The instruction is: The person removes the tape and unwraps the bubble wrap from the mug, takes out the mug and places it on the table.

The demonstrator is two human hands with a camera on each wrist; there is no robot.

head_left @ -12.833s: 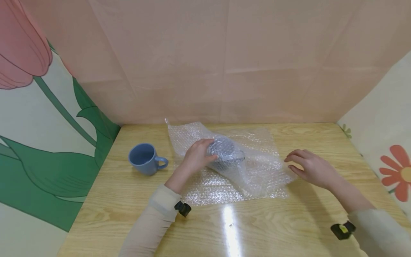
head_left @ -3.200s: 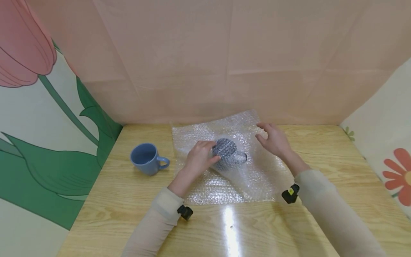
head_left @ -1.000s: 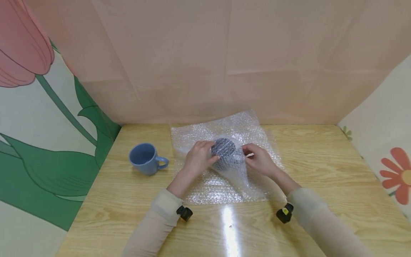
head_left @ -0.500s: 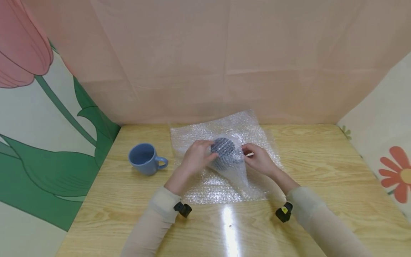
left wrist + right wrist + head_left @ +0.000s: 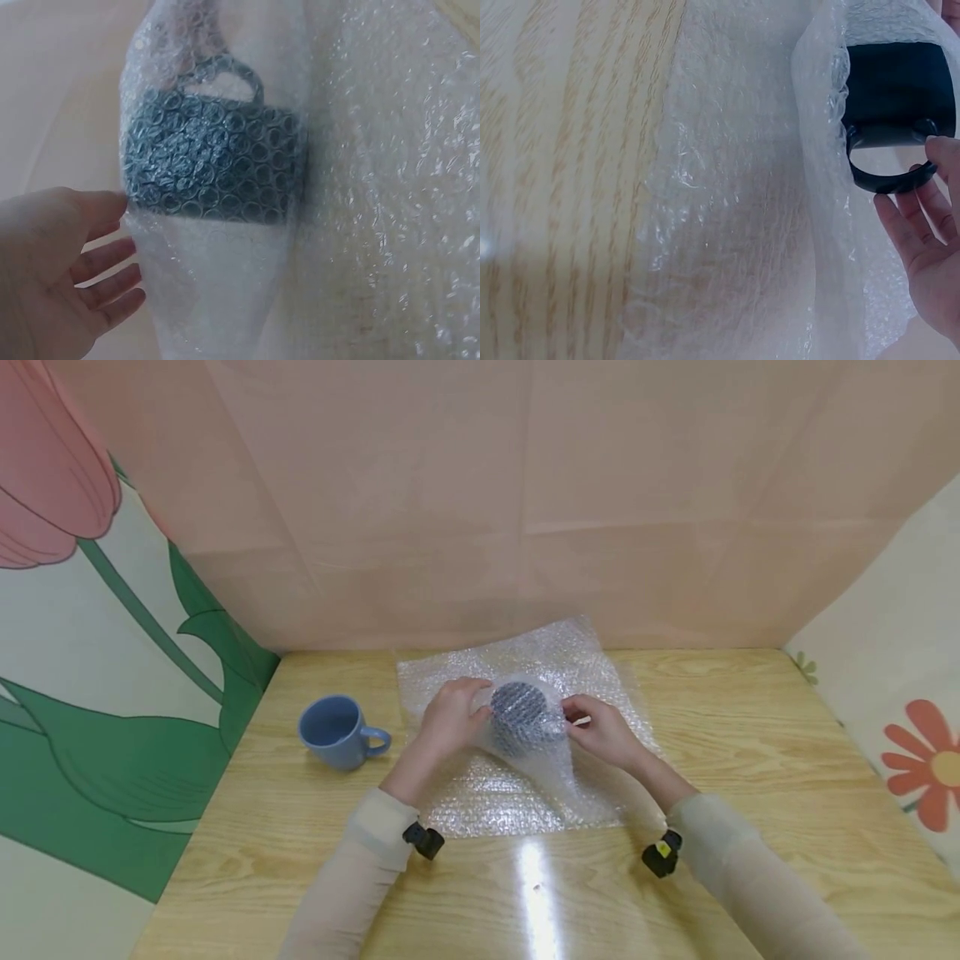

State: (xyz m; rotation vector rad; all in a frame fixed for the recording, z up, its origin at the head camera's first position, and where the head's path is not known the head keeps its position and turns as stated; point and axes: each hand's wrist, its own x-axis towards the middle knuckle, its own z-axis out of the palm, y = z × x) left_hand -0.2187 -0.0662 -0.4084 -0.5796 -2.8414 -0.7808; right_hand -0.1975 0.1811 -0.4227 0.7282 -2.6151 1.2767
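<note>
A dark mug (image 5: 521, 710) lies under a folded layer of bubble wrap (image 5: 495, 793) on the table. In the left wrist view, the mug (image 5: 210, 157) shows through the bubbles, its handle pointing away. My right hand (image 5: 606, 731) reaches in from the right and pinches the handle; in the right wrist view, thumb and fingers of the right hand (image 5: 934, 232) are at the mug's handle (image 5: 892, 182). My left hand (image 5: 452, 717) is at the left side of the wrapped mug. In its wrist view, the left hand (image 5: 60, 274) has loose fingers, a tip at the wrap's edge.
A blue mug (image 5: 333, 731) stands upright on the wooden table (image 5: 247, 852) to the left, handle facing right. The bubble wrap's far corner rises against the pink backdrop (image 5: 517, 527) behind. Floral panels flank both sides.
Earlier the wrap's right side was folded differently and my right hand was away from it; it has since come to the mug's handle. My left hand has just eased leftward off the wrapped mug.
</note>
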